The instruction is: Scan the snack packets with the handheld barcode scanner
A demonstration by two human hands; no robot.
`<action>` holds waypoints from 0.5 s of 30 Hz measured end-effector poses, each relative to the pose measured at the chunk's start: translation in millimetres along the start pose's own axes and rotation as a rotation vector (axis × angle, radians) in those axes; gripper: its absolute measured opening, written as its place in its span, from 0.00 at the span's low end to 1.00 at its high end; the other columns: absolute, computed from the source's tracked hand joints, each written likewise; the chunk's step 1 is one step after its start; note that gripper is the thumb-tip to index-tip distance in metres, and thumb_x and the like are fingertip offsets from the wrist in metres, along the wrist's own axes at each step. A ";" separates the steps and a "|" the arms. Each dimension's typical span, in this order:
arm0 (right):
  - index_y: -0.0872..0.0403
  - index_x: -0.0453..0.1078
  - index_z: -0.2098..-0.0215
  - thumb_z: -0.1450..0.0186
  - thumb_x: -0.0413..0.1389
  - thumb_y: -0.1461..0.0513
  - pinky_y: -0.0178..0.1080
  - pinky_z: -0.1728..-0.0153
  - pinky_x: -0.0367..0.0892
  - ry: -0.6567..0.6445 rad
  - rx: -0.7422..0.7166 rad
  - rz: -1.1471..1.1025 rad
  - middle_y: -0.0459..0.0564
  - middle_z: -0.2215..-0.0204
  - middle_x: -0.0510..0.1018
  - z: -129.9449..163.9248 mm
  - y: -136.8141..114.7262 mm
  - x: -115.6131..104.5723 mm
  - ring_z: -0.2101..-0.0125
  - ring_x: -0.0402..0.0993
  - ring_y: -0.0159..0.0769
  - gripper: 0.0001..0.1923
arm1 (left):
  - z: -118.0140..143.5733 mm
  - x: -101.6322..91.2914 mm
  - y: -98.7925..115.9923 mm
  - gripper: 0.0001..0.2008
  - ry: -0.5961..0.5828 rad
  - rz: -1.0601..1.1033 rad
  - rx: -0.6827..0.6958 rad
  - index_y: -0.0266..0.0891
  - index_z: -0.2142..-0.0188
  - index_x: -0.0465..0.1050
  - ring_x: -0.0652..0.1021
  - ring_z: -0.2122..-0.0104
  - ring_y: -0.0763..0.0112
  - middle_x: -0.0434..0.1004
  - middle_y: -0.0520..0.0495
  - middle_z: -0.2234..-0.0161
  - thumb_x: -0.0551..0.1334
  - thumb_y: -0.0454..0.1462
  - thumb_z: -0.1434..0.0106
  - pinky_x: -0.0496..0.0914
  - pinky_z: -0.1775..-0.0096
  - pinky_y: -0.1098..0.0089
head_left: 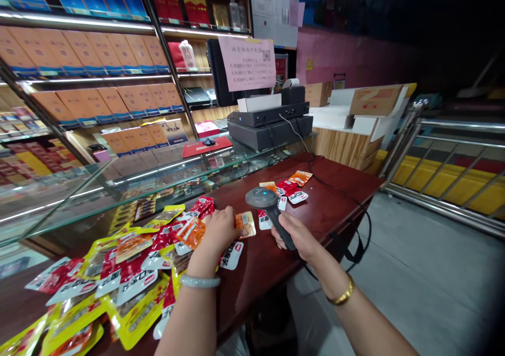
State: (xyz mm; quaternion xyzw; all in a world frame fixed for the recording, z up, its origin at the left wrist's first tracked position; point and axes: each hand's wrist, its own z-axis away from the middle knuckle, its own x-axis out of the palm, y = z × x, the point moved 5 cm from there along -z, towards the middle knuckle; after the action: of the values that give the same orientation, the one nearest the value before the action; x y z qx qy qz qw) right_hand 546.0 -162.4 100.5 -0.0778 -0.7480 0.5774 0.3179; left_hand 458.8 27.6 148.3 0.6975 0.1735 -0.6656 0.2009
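Note:
My right hand (296, 234) is wrapped round the handle of a dark grey barcode scanner (281, 222), whose head with a small blue light hangs over the table. Between the fingers of my left hand (221, 225) is an orange snack packet (246, 224), its gold end sticking out towards the scanner. Below and left of that hand spreads a heap of snack packets, among them a yellow-edged packet (138, 314) and a red and white packet (136, 280). Past the scanner head lies a smaller group, with an orange packet (301, 178) and a red and white packet (298, 196).
A glass display counter (98, 193) runs along the table's (335, 182) far side. On it stand a black cash drawer (272, 132) and a monitor with a pink notice (248, 64). A black cable (370, 235) loops off the right edge, near a metal railing (453, 172).

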 end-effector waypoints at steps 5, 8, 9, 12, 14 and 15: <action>0.52 0.63 0.62 0.34 0.58 0.41 0.30 0.82 0.57 -0.020 -0.005 -0.025 0.38 0.80 0.68 -0.3 0.4 1.3 0.86 0.58 0.24 0.24 | -10.7 -0.6 -13.3 0.19 0.206 0.308 -0.150 0.41 0.51 0.63 0.82 0.59 0.55 0.81 0.40 0.59 0.65 0.45 0.37 0.68 0.61 0.66; 0.52 0.63 0.62 0.34 0.59 0.41 0.30 0.82 0.58 -0.026 -0.009 -0.031 0.38 0.80 0.68 -0.7 0.7 1.0 0.86 0.58 0.24 0.24 | -15.1 2.8 -16.8 0.15 0.257 0.439 -0.166 0.43 0.52 0.62 0.82 0.61 0.59 0.81 0.43 0.60 0.64 0.40 0.35 0.67 0.62 0.68; 0.52 0.63 0.62 0.35 0.59 0.41 0.30 0.82 0.58 -0.022 -0.009 -0.031 0.38 0.80 0.69 -0.8 0.7 0.6 0.86 0.58 0.24 0.24 | -15.8 4.0 -16.9 0.14 0.254 0.463 -0.172 0.43 0.52 0.62 0.82 0.62 0.59 0.81 0.44 0.61 0.63 0.39 0.35 0.67 0.63 0.68; 0.52 0.63 0.62 0.36 0.60 0.40 0.30 0.83 0.59 -0.016 -0.006 -0.032 0.38 0.81 0.69 -1.1 0.9 -0.3 0.86 0.58 0.24 0.25 | -15.3 3.3 -15.8 0.14 0.255 0.474 -0.177 0.42 0.53 0.63 0.81 0.64 0.59 0.80 0.45 0.64 0.64 0.39 0.35 0.67 0.65 0.69; 0.52 0.63 0.62 0.36 0.60 0.40 0.30 0.83 0.58 -0.021 -0.007 -0.036 0.38 0.81 0.68 -1.4 1.0 -0.3 0.86 0.58 0.25 0.25 | -13.7 0.1 -14.7 0.14 0.269 0.455 -0.160 0.42 0.54 0.64 0.81 0.64 0.59 0.79 0.45 0.65 0.64 0.38 0.36 0.67 0.65 0.69; 0.52 0.63 0.62 0.35 0.60 0.41 0.30 0.83 0.58 -0.024 -0.008 -0.037 0.38 0.81 0.68 -1.5 0.9 -0.2 0.86 0.58 0.25 0.25 | -13.0 -1.3 -14.6 0.13 0.273 0.453 -0.152 0.41 0.54 0.64 0.81 0.64 0.59 0.79 0.45 0.65 0.64 0.38 0.36 0.67 0.65 0.69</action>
State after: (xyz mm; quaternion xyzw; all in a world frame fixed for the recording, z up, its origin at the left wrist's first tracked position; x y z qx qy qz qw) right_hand 546.7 -161.0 99.8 -0.0582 -0.7555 0.5692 0.3191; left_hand 462.4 46.8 149.3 0.7847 0.0880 -0.4884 0.3714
